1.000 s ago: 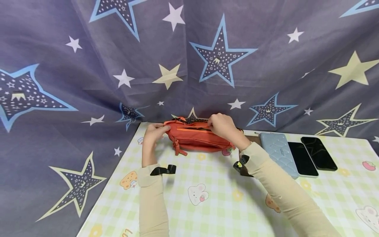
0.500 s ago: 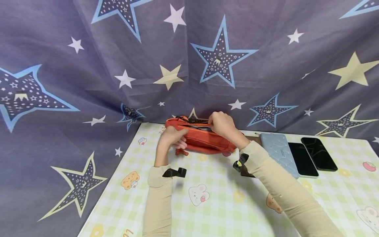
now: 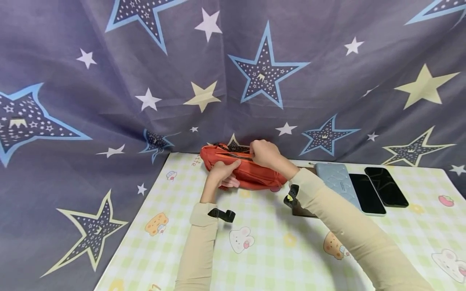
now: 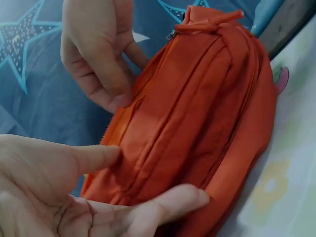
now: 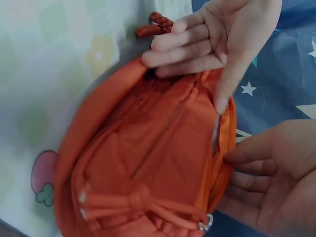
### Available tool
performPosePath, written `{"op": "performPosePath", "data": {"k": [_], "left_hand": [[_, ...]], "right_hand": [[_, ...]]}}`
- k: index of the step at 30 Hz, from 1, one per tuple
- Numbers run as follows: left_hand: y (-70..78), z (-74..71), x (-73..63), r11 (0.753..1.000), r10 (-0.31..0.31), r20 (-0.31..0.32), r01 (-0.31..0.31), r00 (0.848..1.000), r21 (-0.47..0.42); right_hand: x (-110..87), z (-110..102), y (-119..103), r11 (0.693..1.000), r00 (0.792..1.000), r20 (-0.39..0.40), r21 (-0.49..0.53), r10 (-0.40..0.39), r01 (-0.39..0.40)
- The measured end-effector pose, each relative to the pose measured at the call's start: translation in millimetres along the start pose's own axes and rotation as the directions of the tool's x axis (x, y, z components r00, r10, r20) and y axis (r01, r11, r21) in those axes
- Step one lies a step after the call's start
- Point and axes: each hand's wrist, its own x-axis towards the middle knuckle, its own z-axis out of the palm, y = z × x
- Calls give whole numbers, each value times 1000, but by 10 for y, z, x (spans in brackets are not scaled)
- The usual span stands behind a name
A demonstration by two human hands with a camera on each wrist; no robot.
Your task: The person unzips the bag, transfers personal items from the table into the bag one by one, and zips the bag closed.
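An orange-red fabric bag [image 3: 256, 174] with an unzipped top lies at the back of the table against the curtain. My right hand [image 3: 265, 153] pinches the back edge of its zip opening [image 3: 236, 156], thumb in front and fingers behind. At the bag's front is my left hand [image 3: 221, 173], its thumb at the front edge of the opening and its fingers stretched along the front panel. In the right wrist view, braided cord [image 5: 162, 20] pokes out beyond the left fingers, and a knotted strap [image 5: 138, 202] crosses the near end. The inside is mostly hidden.
Right of the bag lie a light-blue quilted wallet [image 3: 336, 180] and two black-screened phones [image 3: 367, 195], side by side. A flat brown thing [image 3: 303, 211] is partly covered by my right forearm. Behind the table hangs a star-patterned curtain [image 3: 174, 72].
My left hand has let go of the bag's left end and moved right and slightly down to its front. The right hand keeps its hold on the opening's edge.
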Motion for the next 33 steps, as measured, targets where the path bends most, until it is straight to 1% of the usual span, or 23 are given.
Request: {"op": "performPosePath", "data": {"k": [2,3,5,7,9,10,12,13,14,16,17,18,20,22,23,25,27,28,29,31,33], "left_hand": [[-19,4,21,997,8,10,-8,1000,-74],[-26,7,33,994,18,1,-18,1000,-105],[-19,30,57,986,55,-45,-61,997,-156],[-1,58,56,980,87,-121,-107,989,-168],[26,86,47,982,110,-204,-138,973,-127],[45,99,32,987,117,-245,-140,962,-78],[101,118,-16,992,128,-305,-127,944,25],[135,122,-45,989,142,-326,-119,935,90],[176,123,-81,980,169,-340,-121,925,156],[274,116,-169,947,239,-357,-135,903,291],[324,116,-215,926,283,-352,-158,892,343],[376,116,-259,899,329,-343,-181,880,398],[483,130,-350,838,419,-315,-230,852,494],[594,153,-427,784,477,-270,-266,836,561],[647,171,-457,758,498,-242,-282,833,589],[737,224,-503,717,513,-185,-299,838,630],[795,285,-519,683,511,-139,-302,848,665],[808,309,-516,668,510,-127,-299,851,681],[813,325,-512,663,502,-122,-290,856,690],[802,329,-495,648,493,-127,-266,861,714],[782,290,-477,646,479,-143,-238,866,725]], "right_hand": [[-1,14,-22,1000,1000,-24,31,5,-4],[-4,23,-29,999,999,-32,52,11,-10],[-15,26,-29,995,998,-50,99,23,-18],[-31,32,-28,989,998,-54,144,35,-27],[-50,41,-24,981,998,-34,190,51,-44],[-65,41,-26,975,998,-20,213,63,-57],[-101,29,-30,970,997,-10,234,74,-69],[-127,15,-33,967,997,-4,243,76,-73],[-157,-5,-37,964,997,-1,255,78,-76],[-232,-61,-45,959,998,1,275,65,-63],[-271,-82,-38,957,998,-1,286,58,-55],[-309,-101,-30,951,999,1,305,53,-51],[-388,-136,-5,932,999,8,359,54,-53],[-443,-156,26,909,998,9,414,54,-53],[-461,-162,43,896,998,8,441,57,-55],[-486,-156,78,871,998,1,488,67,-59],[-492,-130,123,851,996,-21,521,87,-63],[-497,-114,151,841,994,-30,536,101,-70],[-501,-98,183,831,992,-39,551,116,-75],[-518,-65,264,803,987,-53,590,149,-89],[-543,-34,369,756,982,-43,645,182,-112]]}}
